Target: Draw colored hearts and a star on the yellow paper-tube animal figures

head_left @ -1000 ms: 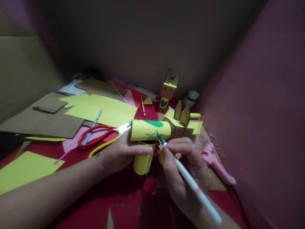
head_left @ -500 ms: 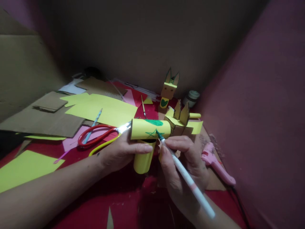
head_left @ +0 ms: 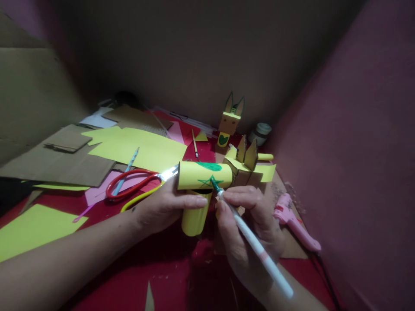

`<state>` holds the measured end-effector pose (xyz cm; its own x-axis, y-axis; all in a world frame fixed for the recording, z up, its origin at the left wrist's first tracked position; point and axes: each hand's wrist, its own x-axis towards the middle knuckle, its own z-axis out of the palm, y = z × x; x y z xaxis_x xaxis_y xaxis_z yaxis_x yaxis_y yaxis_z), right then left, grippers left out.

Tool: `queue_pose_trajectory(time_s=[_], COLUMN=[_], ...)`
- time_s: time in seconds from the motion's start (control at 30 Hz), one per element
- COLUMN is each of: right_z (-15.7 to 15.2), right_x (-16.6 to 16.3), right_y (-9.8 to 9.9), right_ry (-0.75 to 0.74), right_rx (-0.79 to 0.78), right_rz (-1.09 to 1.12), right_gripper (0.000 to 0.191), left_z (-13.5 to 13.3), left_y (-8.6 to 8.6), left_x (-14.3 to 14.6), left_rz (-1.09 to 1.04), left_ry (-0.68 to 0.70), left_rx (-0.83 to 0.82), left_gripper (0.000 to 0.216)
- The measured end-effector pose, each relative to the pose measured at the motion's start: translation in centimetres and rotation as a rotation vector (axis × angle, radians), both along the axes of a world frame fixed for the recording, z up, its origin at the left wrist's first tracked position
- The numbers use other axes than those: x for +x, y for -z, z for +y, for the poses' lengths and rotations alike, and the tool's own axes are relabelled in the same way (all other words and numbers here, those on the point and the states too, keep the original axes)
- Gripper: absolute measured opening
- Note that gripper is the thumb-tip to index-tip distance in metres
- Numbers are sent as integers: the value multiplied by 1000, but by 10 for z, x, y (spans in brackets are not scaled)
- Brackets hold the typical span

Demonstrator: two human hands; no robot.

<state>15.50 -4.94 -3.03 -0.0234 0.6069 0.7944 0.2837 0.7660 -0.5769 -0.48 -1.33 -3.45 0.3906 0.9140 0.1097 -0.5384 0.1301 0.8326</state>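
Note:
My left hand [head_left: 171,203] is closed around a yellow paper tube figure [head_left: 189,175], its thumb across the join where a second tube [head_left: 194,220] hangs down. A filled green shape and a green star outline [head_left: 210,181] mark the upper tube. My right hand [head_left: 249,229] pinches a white marker pen [head_left: 256,244], and its green tip touches the star. At the tube's right end sits a cardboard head [head_left: 243,166] with two pointed ears, partly behind my right hand. Red and yellow scissors [head_left: 132,185] lie beside my left hand, their blades partly hidden by the tube.
A finished-looking cardboard figure [head_left: 229,123] with a green heart stands at the back, near a jar [head_left: 260,133]. A pink glue gun [head_left: 296,222] lies right. Yellow paper [head_left: 139,149], cardboard sheets [head_left: 65,162] and a pencil [head_left: 127,168] cover the left of the red table [head_left: 155,276].
The marker tip has shifted slightly left and down within the star, with a little more green there. My left hand and the tube have stayed in place.

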Motion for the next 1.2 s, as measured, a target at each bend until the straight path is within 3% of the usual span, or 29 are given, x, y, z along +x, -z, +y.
queue_pose_trajectory(time_s=[1.2], right_z=[-1], right_x=[1], right_y=[-3], right_ry=[37], right_rx=[-32], right_rz=[-7], right_gripper=[21], left_z=[0], left_y=[0], left_x=[0], left_rz=[34], left_ry=[-16], left_rx=[-9], left_gripper=[49])
